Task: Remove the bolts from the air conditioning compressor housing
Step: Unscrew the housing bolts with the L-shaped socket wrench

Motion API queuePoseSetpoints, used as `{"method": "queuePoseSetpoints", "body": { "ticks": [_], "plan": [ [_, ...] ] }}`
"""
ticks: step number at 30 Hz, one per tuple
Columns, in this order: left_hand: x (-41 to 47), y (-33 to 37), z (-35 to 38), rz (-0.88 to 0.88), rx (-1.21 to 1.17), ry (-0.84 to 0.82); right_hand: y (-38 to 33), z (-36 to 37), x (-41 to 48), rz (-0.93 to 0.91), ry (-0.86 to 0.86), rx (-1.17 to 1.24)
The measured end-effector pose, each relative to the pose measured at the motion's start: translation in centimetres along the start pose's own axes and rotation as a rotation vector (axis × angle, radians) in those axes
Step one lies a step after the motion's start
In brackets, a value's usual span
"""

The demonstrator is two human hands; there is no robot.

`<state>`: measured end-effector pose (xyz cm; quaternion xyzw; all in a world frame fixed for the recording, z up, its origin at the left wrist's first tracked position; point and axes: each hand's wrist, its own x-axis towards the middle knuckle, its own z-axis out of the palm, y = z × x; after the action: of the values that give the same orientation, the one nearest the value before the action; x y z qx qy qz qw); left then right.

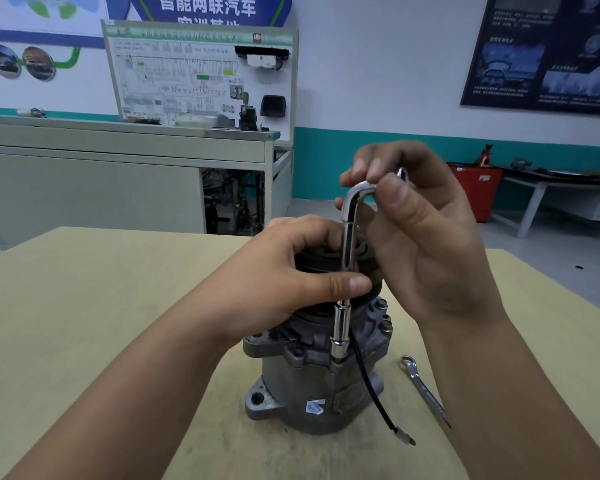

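The compressor (312, 386) stands upright on the table (118, 306). My left hand (284, 271) has its grip curled over the pulley end, with the thumb laid against the shaft of the L-shaped socket wrench (349, 244). My right hand (426, 237) has its grip closed in a pinch on the wrench's bend. The socket (340, 337) sits down over a bolt on the near flange of the housing, so that bolt's head is hidden. To do this well, I should hold the shaft upright and in line with the bolt, and press down lightly so the socket does not ride off. I should brace the body hard with my left hand so it cannot twist on the table. The black wire (371, 386) hangs just beside the socket and must not catch. Another bolt (385, 325) shows further round the flange, likely my next one.
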<state>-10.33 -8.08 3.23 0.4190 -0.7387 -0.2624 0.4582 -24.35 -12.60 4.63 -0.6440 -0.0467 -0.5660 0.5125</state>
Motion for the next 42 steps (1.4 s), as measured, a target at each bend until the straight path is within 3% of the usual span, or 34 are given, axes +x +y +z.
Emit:
{"method": "queuePoseSetpoints", "body": {
  "ticks": [7, 16, 24, 31, 42],
  "plan": [
    [0.1, -0.3, -0.1, 0.022, -0.029, -0.025, 0.7, -0.3, 0.1, 0.027, 0.143, -0.123],
    [0.2, -0.6, -0.6, 0.066, -0.057, -0.087, 0.7, 0.3, 0.1, 0.100, 0.197, -0.235],
    [0.2, -0.1, 0.3, 0.058, 0.099, 0.002, 0.9, 0.6, 0.2, 0.034, 0.050, -0.489],
    [0.2, 0.0, 0.5, 0.027, 0.018, 0.038, 0.6, -0.2, -0.2, -0.042, -0.116, -0.307],
    [0.1, 0.3, 0.4, 0.062, 0.040, 0.026, 0.5, -0.2, 0.0, -0.043, -0.067, -0.138]
  ]
}}
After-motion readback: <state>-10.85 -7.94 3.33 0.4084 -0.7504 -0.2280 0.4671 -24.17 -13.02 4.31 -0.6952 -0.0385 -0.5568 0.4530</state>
